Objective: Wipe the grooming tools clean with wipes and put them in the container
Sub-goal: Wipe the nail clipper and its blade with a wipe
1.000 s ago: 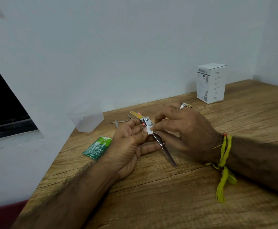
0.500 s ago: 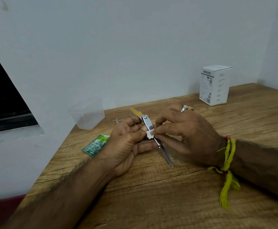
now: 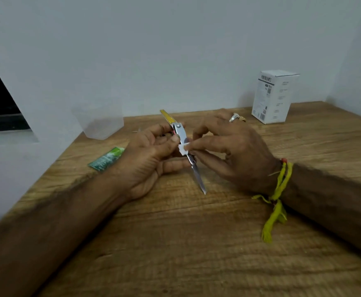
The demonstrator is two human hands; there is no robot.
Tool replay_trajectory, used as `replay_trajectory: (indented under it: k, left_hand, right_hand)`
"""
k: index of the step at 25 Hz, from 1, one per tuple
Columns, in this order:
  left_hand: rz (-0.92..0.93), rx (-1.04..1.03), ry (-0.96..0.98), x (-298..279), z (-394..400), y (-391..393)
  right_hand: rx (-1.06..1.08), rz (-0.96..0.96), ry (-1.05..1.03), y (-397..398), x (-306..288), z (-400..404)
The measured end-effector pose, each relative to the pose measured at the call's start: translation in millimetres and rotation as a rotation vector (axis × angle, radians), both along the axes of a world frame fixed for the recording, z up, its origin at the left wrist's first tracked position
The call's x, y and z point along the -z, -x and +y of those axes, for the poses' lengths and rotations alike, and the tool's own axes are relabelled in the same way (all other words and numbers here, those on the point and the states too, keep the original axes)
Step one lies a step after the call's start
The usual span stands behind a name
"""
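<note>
**Multi-tool pinned in one hand, wipe worked along it with the other**

The left hand (image 3: pixel 151 151) curls its grip round the grooming tool (image 3: pixel 182 144), thumb pressing on the metal body just below the pivot, most likely to keep it from turning while it is rubbed. The tool is raised off the bench (image 3: pixel 196 243), its yellow end pointing away and the slim blade slanting down toward the person. The right hand (image 3: pixel 235 151) pinches a small white wipe (image 3: pixel 183 147) between thumb and forefinger, folded against the tool's middle; holding it this way puts pressure on both faces at once.

The clear container (image 3: pixel 101 123) stands at the far left by the wall, well apart from the hands, with a green sachet (image 3: pixel 106 159) nearer. A white box (image 3: pixel 274 96) sits far right.

The left palm hides the tool's underside, and the red part beside the thumb is too small to identify. A thin metal piece behind the left fingers is barely visible. Whether the container holds anything cannot be told.
</note>
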State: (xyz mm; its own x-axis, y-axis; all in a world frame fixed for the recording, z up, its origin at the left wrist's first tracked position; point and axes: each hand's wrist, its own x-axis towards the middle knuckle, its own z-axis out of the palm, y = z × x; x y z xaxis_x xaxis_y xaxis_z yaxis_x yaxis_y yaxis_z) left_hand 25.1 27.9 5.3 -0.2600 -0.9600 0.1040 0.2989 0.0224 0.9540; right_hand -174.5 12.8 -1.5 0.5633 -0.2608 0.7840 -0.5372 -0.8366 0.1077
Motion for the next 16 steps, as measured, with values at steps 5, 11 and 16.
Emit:
replay_trajectory:
  k: [5,11,16]
  left_hand:
    - [-0.046,0.024,-0.003,0.3,-0.4,-0.6]
    - [-0.084,-0.026,-0.030,0.7,-1.8,-0.6]
    - [-0.101,-0.085,-0.030,2.1,0.2,4.9]
  right_hand:
    - [-0.009,0.003,0.045,-0.6,-0.9,-0.9]
    - [0.008,0.065,0.022,-2.1,-0.8,3.7]
    - [0.002,0.081,0.010,1.2,1.3,5.7]
